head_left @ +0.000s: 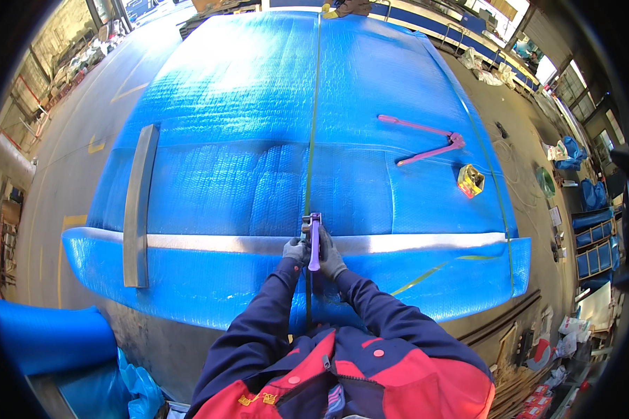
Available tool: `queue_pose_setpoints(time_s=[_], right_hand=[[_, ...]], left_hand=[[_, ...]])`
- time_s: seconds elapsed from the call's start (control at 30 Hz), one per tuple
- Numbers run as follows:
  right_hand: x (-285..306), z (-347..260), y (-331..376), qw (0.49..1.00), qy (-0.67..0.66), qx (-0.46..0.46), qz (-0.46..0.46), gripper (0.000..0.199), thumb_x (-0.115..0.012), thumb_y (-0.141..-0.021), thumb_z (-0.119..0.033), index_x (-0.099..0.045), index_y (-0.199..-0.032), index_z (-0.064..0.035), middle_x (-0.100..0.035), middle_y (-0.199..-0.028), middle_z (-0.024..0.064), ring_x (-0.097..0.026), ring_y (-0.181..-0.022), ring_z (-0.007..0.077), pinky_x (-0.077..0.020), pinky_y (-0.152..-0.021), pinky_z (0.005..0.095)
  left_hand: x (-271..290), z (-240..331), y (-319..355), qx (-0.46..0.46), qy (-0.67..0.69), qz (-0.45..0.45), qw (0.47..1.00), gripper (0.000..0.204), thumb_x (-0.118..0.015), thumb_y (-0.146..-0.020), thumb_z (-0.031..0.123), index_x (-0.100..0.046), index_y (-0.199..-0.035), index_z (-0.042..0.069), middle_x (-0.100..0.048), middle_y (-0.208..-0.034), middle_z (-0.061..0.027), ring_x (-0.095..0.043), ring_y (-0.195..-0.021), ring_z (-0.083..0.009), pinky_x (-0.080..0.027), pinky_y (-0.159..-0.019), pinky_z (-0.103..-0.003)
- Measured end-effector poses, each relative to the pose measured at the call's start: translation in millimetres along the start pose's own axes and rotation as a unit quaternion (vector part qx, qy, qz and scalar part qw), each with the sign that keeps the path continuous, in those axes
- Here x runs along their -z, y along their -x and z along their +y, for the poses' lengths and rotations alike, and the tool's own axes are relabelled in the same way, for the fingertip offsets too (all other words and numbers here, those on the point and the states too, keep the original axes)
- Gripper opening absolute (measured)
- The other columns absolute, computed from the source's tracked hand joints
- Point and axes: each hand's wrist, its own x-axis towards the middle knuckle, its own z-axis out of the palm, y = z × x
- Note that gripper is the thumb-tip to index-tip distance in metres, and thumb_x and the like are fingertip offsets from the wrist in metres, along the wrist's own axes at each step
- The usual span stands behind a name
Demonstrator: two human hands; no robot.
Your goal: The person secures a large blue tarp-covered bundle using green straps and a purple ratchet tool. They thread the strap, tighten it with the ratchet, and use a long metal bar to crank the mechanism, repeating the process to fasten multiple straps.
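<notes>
A purple-handled strapping tensioner (315, 241) sits on a green strap (317, 84) that runs lengthwise over a large load wrapped in blue bubble film (223, 188). My right hand (330, 255), in a grey glove, is closed around the right side of the tensioner. My left hand (295, 250), gloved alike, grips at its left side, close to the strap; its fingers are partly hidden. Farther right on the film lies a purple long-handled strap sealer (433, 146) with its two handles spread apart. Nearer to me stands an open yellow container (470, 181) with small contents.
A long grey bar (140, 206) lies across the load's left part. A second green strap (483, 143) passes along the right side, and a loose strap end (419, 278) lies near me. At the far edge, another person's yellow-gloved hand (328, 10) touches the load. Blue film rolls (56, 339) lie lower left.
</notes>
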Motion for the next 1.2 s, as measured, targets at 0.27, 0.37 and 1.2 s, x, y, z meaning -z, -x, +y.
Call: queue_pose_setpoints(time_s=[0.27,0.37,1.2], right_hand=[[-21.9,-10.5,-18.0,0.981,0.056,-0.107,0.149,0.067,-0.060,-0.097,-0.041,-0.037,-0.153,-0.0114,-0.049,-0.147,0.0232,-0.049,-0.131,0.0435,-0.0405,-0.111,0.0499],[-32.3,-14.7,-27.5,0.960,0.102,-0.183,0.187,0.058,-0.056,-0.100,-0.042,-0.044,-0.149,-0.0132,-0.054,-0.144,0.0213,-0.056,-0.125,0.0420,-0.0432,-0.108,0.0497],[11.3,-55.1,30.2,0.994,0.043,0.074,0.062,0.047,-0.088,-0.075,-0.025,-0.065,-0.114,-0.0150,-0.053,-0.139,0.0192,-0.050,-0.130,0.0426,-0.0408,-0.109,0.0496]], left_hand=[[-7.8,-31.6,8.0,-0.183,-0.145,0.066,0.970,0.021,-0.063,-0.096,0.022,-0.067,-0.105,0.005,-0.072,-0.097,-0.0225,-0.070,-0.094,-0.0412,-0.053,-0.081,-0.045],[-8.1,-25.3,29.9,-0.165,-0.196,0.077,0.964,0.016,-0.063,-0.095,0.016,-0.066,-0.102,0.002,-0.071,-0.092,-0.0200,-0.070,-0.087,-0.0321,-0.052,-0.079,-0.040],[6.4,-42.0,74.2,-0.143,-0.212,0.042,0.966,0.038,-0.058,-0.097,0.034,-0.049,-0.124,0.010,-0.070,-0.092,-0.0291,-0.066,-0.093,-0.0519,-0.051,-0.077,-0.057]])
